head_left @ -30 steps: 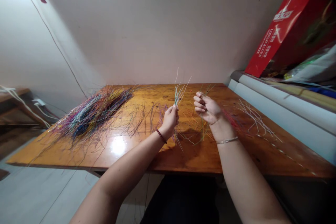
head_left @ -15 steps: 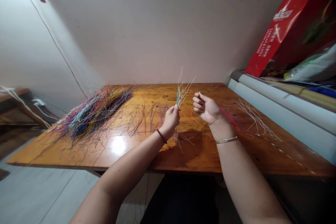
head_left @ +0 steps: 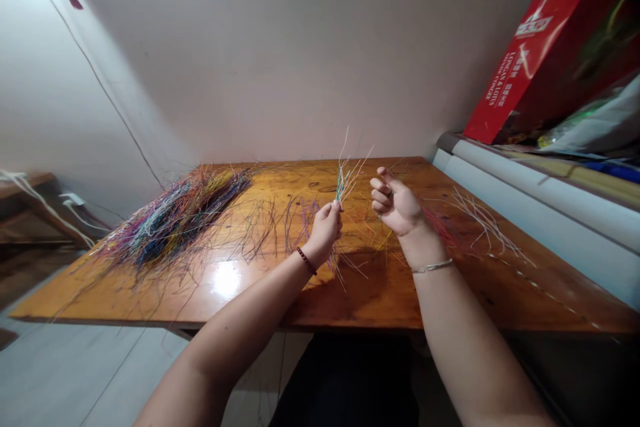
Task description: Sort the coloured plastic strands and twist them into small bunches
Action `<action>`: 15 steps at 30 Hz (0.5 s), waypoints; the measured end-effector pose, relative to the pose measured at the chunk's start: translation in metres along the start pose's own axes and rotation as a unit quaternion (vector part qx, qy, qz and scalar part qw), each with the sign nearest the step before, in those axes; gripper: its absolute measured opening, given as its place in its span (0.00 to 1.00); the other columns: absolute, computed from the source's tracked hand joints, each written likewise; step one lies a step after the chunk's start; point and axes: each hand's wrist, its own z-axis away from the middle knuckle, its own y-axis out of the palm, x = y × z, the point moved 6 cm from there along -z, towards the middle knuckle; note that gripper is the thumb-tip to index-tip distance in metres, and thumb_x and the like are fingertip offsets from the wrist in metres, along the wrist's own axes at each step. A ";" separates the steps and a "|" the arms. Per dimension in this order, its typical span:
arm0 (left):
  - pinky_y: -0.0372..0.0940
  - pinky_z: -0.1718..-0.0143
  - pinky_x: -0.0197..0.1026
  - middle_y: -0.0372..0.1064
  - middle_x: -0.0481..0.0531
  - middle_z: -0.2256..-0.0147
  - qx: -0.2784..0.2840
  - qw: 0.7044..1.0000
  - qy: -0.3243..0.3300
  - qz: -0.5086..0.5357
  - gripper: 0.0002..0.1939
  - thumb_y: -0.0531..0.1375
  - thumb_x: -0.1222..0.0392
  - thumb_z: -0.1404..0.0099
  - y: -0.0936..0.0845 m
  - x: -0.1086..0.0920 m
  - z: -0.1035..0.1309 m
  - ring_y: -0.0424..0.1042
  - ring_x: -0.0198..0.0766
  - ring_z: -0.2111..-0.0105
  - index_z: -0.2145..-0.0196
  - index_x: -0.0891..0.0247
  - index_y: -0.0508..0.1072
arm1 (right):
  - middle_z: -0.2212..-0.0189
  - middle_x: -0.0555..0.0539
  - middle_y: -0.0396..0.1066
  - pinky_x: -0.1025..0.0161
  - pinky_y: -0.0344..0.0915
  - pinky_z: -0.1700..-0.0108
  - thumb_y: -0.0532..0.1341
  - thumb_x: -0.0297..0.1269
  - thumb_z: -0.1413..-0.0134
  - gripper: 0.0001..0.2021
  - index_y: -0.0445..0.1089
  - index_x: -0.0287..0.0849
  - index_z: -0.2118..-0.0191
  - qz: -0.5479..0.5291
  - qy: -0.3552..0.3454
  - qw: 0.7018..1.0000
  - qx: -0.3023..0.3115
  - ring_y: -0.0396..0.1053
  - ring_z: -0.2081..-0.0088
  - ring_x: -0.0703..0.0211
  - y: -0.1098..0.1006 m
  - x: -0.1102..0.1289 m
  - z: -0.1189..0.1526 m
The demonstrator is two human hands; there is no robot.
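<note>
My left hand [head_left: 326, 228] is closed around a small bundle of thin wires [head_left: 345, 180], mostly white and green, whose ends fan out above and below the fist. To its right, my right hand [head_left: 395, 203] is raised over the table with its fingers curled and the thumb and index finger slightly apart; whether a thin wire lies in it is too small to tell. A big heap of multicoloured wires [head_left: 185, 213] lies on the left of the wooden table [head_left: 300, 303].
Loose dark wires [head_left: 260, 227] are spread mid-table. Orange wires [head_left: 373, 233], red wires [head_left: 443, 227] and white wires [head_left: 493, 227] lie toward the right. Pale rolls [head_left: 550, 213] line the right edge, below a red box [head_left: 537, 47]. A wall stands behind.
The thumb and index finger of my right hand have parted a little. My left hand still holds the bundle in nearly the same place.
</note>
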 end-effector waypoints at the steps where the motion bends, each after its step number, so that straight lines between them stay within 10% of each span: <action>1: 0.36 0.85 0.30 0.41 0.39 0.81 0.003 1.000 -0.001 -0.003 0.16 0.54 0.47 0.38 0.000 0.000 0.000 0.41 0.24 0.85 0.73 0.62 0.57 | 0.83 0.59 0.42 0.70 0.36 0.85 0.61 0.45 0.49 0.09 0.63 0.46 0.69 0.012 -0.012 1.000 -0.012 0.34 0.85 0.71 -0.002 0.001 -0.001; 15: 0.38 0.85 0.30 0.43 0.38 0.82 0.080 0.993 -0.012 -0.081 0.14 0.53 0.47 0.38 0.015 0.002 0.007 0.42 0.25 0.86 0.70 0.62 0.61 | 0.85 0.60 0.49 0.69 0.39 0.85 0.68 0.48 0.61 0.19 0.72 0.42 0.63 0.161 -0.148 0.956 -0.198 0.39 0.85 0.74 -0.018 0.006 -0.002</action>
